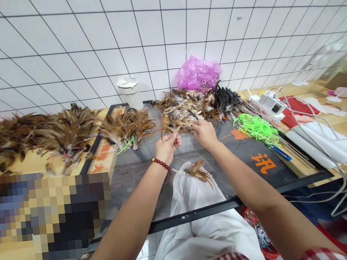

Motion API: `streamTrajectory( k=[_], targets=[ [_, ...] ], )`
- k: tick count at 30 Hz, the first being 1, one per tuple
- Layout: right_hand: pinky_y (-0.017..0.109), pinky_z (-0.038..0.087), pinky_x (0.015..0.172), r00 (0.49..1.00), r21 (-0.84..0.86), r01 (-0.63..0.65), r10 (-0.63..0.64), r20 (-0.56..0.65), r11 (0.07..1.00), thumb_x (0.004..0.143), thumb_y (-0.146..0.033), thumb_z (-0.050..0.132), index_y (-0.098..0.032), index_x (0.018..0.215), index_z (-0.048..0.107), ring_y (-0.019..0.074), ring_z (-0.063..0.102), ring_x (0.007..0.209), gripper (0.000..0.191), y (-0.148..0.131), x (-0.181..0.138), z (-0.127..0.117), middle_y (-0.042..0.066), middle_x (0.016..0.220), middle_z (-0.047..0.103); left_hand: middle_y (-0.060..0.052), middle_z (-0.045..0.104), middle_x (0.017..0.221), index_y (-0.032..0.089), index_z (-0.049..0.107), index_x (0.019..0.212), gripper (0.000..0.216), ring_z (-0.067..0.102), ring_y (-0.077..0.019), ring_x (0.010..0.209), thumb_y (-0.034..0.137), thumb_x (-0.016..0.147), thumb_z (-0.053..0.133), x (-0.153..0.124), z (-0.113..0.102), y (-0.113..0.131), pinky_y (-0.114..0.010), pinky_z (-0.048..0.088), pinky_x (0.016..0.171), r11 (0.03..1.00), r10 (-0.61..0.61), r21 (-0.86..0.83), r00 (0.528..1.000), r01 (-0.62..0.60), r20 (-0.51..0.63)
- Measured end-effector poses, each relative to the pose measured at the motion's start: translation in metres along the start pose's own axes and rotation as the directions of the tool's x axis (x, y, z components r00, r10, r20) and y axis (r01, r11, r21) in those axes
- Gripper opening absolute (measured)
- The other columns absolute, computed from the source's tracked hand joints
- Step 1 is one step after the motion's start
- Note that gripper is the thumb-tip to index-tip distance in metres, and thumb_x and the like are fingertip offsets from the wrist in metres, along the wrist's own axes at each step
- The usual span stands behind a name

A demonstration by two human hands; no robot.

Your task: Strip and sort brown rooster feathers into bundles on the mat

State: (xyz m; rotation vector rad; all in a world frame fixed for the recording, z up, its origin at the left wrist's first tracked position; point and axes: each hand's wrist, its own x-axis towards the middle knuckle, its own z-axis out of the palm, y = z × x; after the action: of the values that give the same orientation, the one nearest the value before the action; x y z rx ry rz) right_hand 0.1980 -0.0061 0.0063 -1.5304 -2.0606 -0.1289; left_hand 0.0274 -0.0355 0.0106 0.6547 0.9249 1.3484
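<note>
Feathers, loose and heaped, at my fingertips.
The pile (pixel 186 104), mottled brown, cream and grey, spreads untidily just beyond both my hands; my right hand (pixel 204 133) reaches its near edge. A brown tuft (pixel 167 125) shows right at the fingertips of my left hand (pixel 166 146), though I can't tell whether it is gripped. A small golden-brown cluster (pixel 198 170) lies flat, nearer me, between my forearms.

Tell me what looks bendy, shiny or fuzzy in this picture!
In the head view, wall tiles stretch toward the corners, the dark panel mirrors tile lines, a blocky patch covers the lower left, the middle feathers look sharper than the far-right edge.
</note>
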Motion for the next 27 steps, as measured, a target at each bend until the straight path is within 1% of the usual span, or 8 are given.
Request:
streamTrajectory(
  k=[3, 5, 7, 10, 12, 19, 23, 27],
  targets=[
    [0.032, 0.040, 0.075, 0.991, 0.201, -0.076, 0.096, -0.095, 0.977, 0.079, -0.024, 0.053, -0.018, 0.083, 0.067, 0.0204, 0.055, 0.084, 0.015, 0.001, 0.003, -0.003, 0.008, 0.089, 0.061, -0.005, 0.064, 0.061, 0.007, 0.065, 0.073, 0.007, 0.058, -0.0084, 0.053, 0.013, 0.073, 0.066, 0.000, 0.000, 0.001, -0.023, 0.050, 0.057, 1.000, -0.005, -0.005, 1.000, 0.004, -0.008],
    [0.030, 0.042, 0.069, 0.965, 0.460, -0.183, 0.248, -0.085, 0.869, 0.077, -0.028, 0.056, -0.017, 0.075, 0.064, 0.0178, 0.056, 0.072, 0.013, 0.001, 0.006, -0.005, 0.006, 0.077, 0.061, -0.005, 0.064, 0.062, 0.007, 0.065, 0.074, 0.006, 0.058, -0.0085, 0.053, 0.013, 0.074, 0.065, -0.001, 0.001, 0.001, -0.023, 0.050, 0.057, 1.000, -0.008, -0.005, 1.000, 0.007, -0.012],
    [0.027, 0.041, 0.060, 0.929, 0.719, -0.306, 0.362, 0.080, 0.624, 0.072, -0.035, 0.061, -0.018, 0.068, 0.059, 0.0155, 0.054, 0.061, 0.017, -0.002, 0.008, -0.009, 0.002, 0.063, 0.059, -0.005, 0.064, 0.063, 0.007, 0.065, 0.074, 0.007, 0.059, -0.0088, 0.054, 0.014, 0.074, 0.065, -0.002, 0.001, 0.000, -0.023, 0.050, 0.057, 1.000, -0.009, 0.007, 1.000, 0.009, -0.001],
    [0.024, 0.040, 0.052, 0.880, 0.876, -0.428, 0.325, 0.347, 0.224, 0.060, -0.041, 0.072, -0.019, 0.065, 0.053, 0.0125, 0.054, 0.053, 0.030, -0.013, 0.010, -0.015, -0.001, 0.056, 0.058, -0.006, 0.065, 0.065, 0.008, 0.065, 0.073, 0.009, 0.061, -0.0098, 0.056, 0.016, 0.073, 0.067, -0.002, 0.002, -0.001, -0.025, 0.052, 0.059, 0.999, -0.011, 0.041, 1.000, 0.010, 0.019],
    [0.023, 0.040, 0.051, 0.877, 0.887, -0.441, 0.273, 0.395, 0.136, 0.053, -0.041, 0.077, -0.018, 0.065, 0.053, 0.0107, 0.053, 0.052, 0.035, -0.022, 0.009, -0.017, -0.002, 0.056, 0.059, -0.007, 0.066, 0.067, 0.008, 0.064, 0.072, 0.010, 0.062, -0.0109, 0.057, 0.017, 0.072, 0.068, -0.002, 0.002, -0.001, -0.027, 0.053, 0.061, 0.998, -0.019, 0.067, 0.999, 0.017, 0.030],
    [0.023, 0.040, 0.051, 0.939, 0.900, -0.337, 0.160, 0.303, 0.276, 0.058, -0.037, 0.073, -0.018, 0.062, 0.055, 0.0089, 0.049, 0.049, 0.027, -0.038, 0.004, -0.008, -0.004, 0.054, 0.055, -0.007, 0.066, 0.063, 0.009, 0.062, 0.071, 0.012, 0.063, -0.0126, 0.056, 0.019, 0.072, 0.068, -0.004, 0.002, 0.002, -0.027, 0.053, 0.060, 0.997, -0.041, 0.071, 0.998, 0.038, 0.041],
    [0.025, 0.041, 0.054, 0.952, 0.877, -0.300, 0.176, 0.250, 0.375, 0.061, -0.034, 0.070, -0.018, 0.062, 0.053, 0.0102, 0.050, 0.051, 0.023, -0.037, 0.005, -0.007, -0.003, 0.057, 0.055, -0.007, 0.067, 0.066, 0.009, 0.061, 0.073, 0.014, 0.065, -0.0142, 0.059, 0.020, 0.071, 0.069, -0.005, 0.004, 0.002, -0.027, 0.053, 0.058, 0.996, -0.045, 0.083, 0.998, 0.041, 0.037],
    [0.026, 0.043, 0.055, 0.952, 0.878, -0.298, 0.183, 0.246, 0.375, 0.062, -0.035, 0.068, -0.019, 0.065, 0.053, 0.0111, 0.052, 0.054, 0.022, -0.039, 0.005, -0.008, -0.002, 0.061, 0.056, -0.007, 0.066, 0.065, 0.009, 0.061, 0.073, 0.017, 0.063, -0.0132, 0.054, 0.023, 0.070, 0.071, -0.008, 0.006, 0.001, -0.027, 0.052, 0.055, 0.988, -0.046, 0.151, 0.997, 0.036, 0.062]
  ],
)
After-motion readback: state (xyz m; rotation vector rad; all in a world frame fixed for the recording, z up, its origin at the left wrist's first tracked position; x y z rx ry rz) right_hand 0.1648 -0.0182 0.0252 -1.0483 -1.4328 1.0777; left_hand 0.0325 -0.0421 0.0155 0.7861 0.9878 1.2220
